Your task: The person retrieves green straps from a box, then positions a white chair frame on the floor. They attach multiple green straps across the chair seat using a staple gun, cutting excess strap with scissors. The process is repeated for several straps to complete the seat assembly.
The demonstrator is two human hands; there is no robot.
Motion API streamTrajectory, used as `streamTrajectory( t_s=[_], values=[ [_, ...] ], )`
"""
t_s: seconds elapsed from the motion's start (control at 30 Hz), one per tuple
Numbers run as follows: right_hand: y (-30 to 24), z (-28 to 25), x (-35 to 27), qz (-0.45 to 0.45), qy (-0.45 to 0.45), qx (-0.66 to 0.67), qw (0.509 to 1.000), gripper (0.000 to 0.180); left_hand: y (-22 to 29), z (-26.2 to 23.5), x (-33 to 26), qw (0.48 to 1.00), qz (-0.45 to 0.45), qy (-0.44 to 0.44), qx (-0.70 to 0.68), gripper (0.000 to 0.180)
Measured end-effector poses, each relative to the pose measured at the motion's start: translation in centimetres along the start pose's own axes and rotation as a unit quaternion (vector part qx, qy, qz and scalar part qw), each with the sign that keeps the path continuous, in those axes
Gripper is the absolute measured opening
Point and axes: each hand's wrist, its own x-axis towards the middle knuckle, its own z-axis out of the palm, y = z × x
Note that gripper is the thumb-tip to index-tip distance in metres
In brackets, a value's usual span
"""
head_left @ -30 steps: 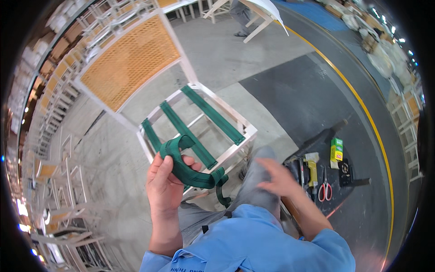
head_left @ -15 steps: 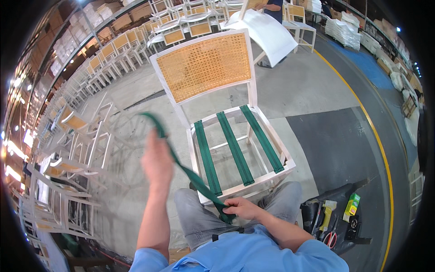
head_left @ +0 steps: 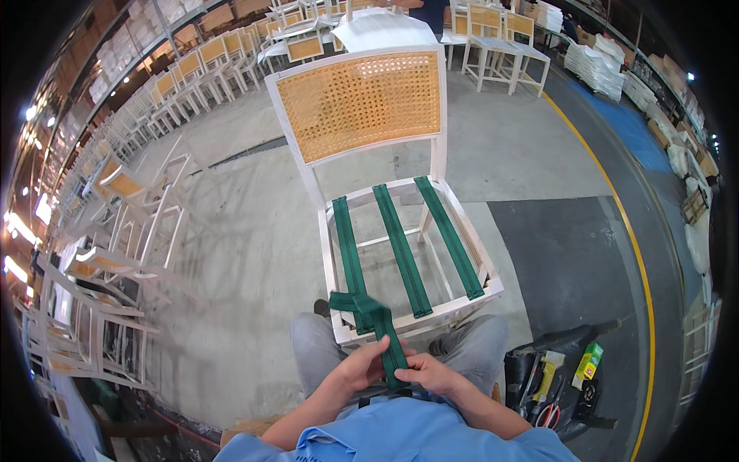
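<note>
A whitewashed wooden chair frame (head_left: 327, 254) with a woven cane back (head_left: 362, 100) stands before my knees. Three green webbing straps (head_left: 402, 250) run from back to front across its open seat. A loose length of green webbing (head_left: 394, 356) hangs between my hands, and its far part is folded over the seat's front left corner. My left hand (head_left: 366, 366) holds the strip on its left side with thumb and fingers. My right hand (head_left: 429, 373) pinches it near the lower end, close to my lap.
On a black mat (head_left: 531, 369) at my right lie scissors (head_left: 548, 416), a yellow-handled tool (head_left: 551, 373) and a green box (head_left: 588, 362). Stacked chair frames (head_left: 92, 308) stand at left, rows of chairs (head_left: 208, 69) behind. A person (head_left: 431, 11) is at the far side.
My left hand has come down from the upper left to beside my right hand. The loose webbing, stretched out before, now lies folded over the chair's front left corner.
</note>
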Motion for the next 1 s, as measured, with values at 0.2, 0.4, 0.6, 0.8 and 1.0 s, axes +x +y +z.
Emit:
streamTrajectory(
  t_s=[0.2,0.4,0.6,0.8,1.0],
  values=[
    [0.9,1.5,-1.1,0.061,-0.063,-0.118,0.989,0.023,9.0,-2.5,4.2,0.962,0.224,0.084,-0.128,0.034],
    [2.1,-1.0,-0.4,0.08,-0.025,-0.399,0.913,0.029,16.2,1.1,2.0,0.924,0.332,0.178,-0.068,0.027],
    [-6.5,0.5,4.7,-0.27,0.181,-0.598,0.733,0.039,12.4,3.1,-1.7,0.944,0.302,0.127,-0.045,0.036],
    [-6.2,-0.2,8.8,-0.191,0.113,-0.595,0.773,0.032,6.8,4.7,-2.0,0.961,0.27,0.055,-0.033,0.041],
    [-5.5,-0.3,6.7,-0.195,0.126,-0.543,0.807,0.032,4.5,6.4,-3.0,0.968,0.241,0.044,-0.06,0.042]
  ],
)
